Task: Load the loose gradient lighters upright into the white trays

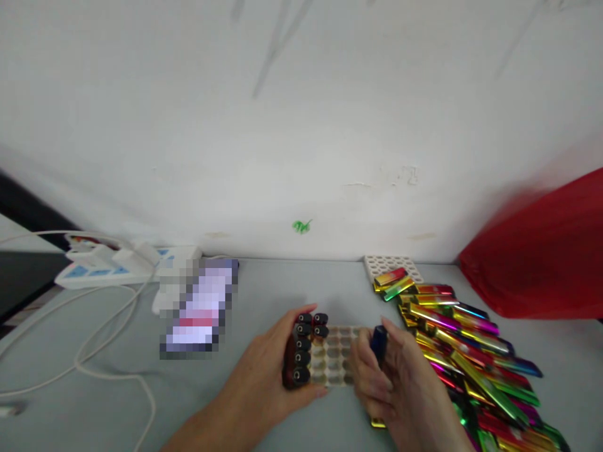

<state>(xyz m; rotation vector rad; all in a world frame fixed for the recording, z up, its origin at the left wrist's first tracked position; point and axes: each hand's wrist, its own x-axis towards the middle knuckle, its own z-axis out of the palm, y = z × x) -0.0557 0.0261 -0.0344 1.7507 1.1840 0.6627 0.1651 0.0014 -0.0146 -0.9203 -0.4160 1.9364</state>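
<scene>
My left hand [264, 361] is closed round the left end of a pale honeycomb tray [335, 358], thumb along the near side and fingers at the far side. Several black-capped pieces [301, 358] stand upright in the tray's left cells, and the cells to their right show bare. A slim dark blue piece [379, 342] is pinched between the thumb and fingers of my right hand [391, 376], just over the tray's right end. Its lower part is hidden by the hand. A bit of gold [377, 423] shows below that hand; I cannot tell what it belongs to.
Shiny multicoloured flat tubes [471, 351] lie heaped at the right. A second honeycomb tray [393, 263] lies behind them by the wall. Further right is a red bag or cloth [541, 263]. A phone [202, 307], a power strip [94, 270] and white cables [136, 301] occupy the left.
</scene>
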